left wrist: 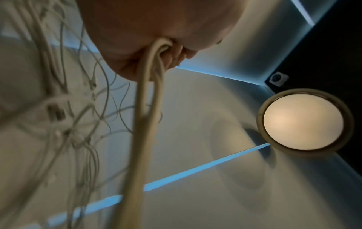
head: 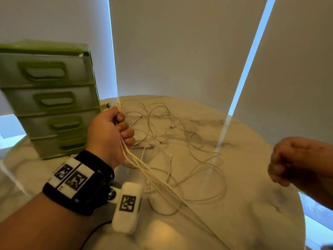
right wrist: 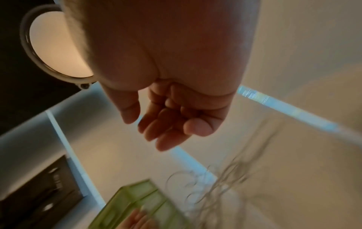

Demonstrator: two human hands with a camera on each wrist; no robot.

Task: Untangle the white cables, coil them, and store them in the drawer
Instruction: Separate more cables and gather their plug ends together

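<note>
On table (head: 252,204) | left hand (head: 110,134) clenches cables (head: 144,170) (head view) — right hand (right wrist: 172,117) seemingly slack, empty

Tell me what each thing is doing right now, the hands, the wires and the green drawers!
left hand: fingers curled round a bunch of white cables, plugs sticking out the top.
white cables: still tangled, loose on the table.
right hand: held over the table, fingers loosely curled, holding nothing.
green drawer unit: upright on the table, all drawers closed.

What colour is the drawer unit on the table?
Translucent green; the drawer unit shows best in the head view, standing left of the left hand.
</note>
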